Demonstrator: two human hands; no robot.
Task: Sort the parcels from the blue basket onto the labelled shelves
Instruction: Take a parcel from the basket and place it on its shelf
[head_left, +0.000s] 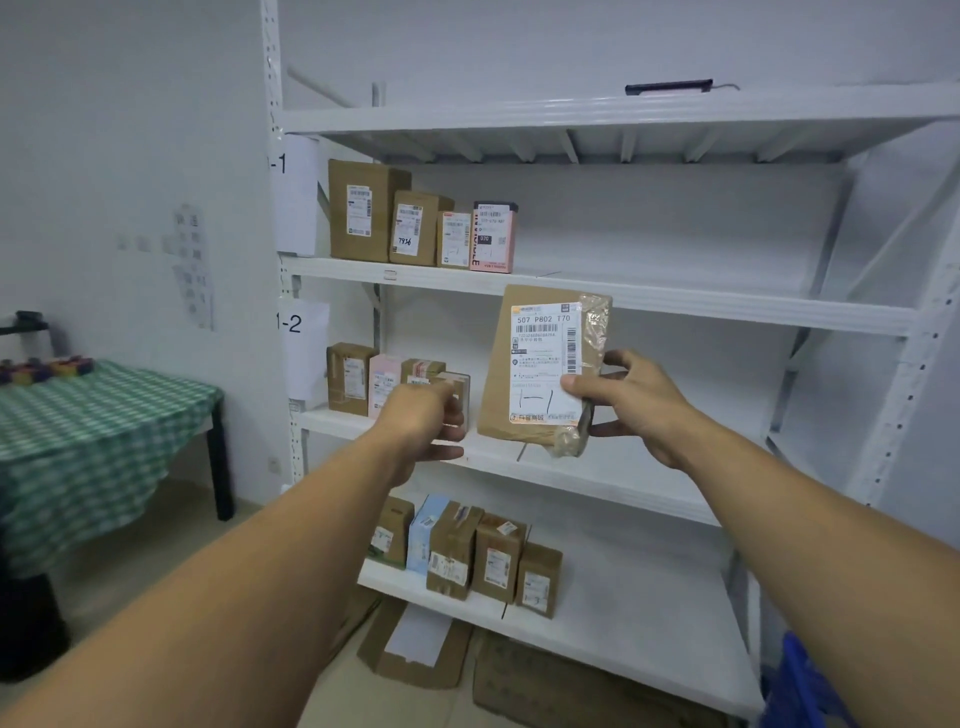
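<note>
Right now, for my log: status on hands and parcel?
Right hand grips flat brown cardboard parcel marked 1-1. Left hand curled by small brown box, grip unclear. Nothing blocks white 1-1 shelf.

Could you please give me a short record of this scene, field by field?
held parcel: flat brown parcel, label hand-marked "1-1", held upright
right hand: grips the parcel's right edge
shelf 1-1: four parcels standing at its left end
shelf 1-2: several parcels at its left end
blue basket: partly in view, bottom right
left hand: fingers curled, in front of shelf 1-2's parcels; contact unclear
</note>
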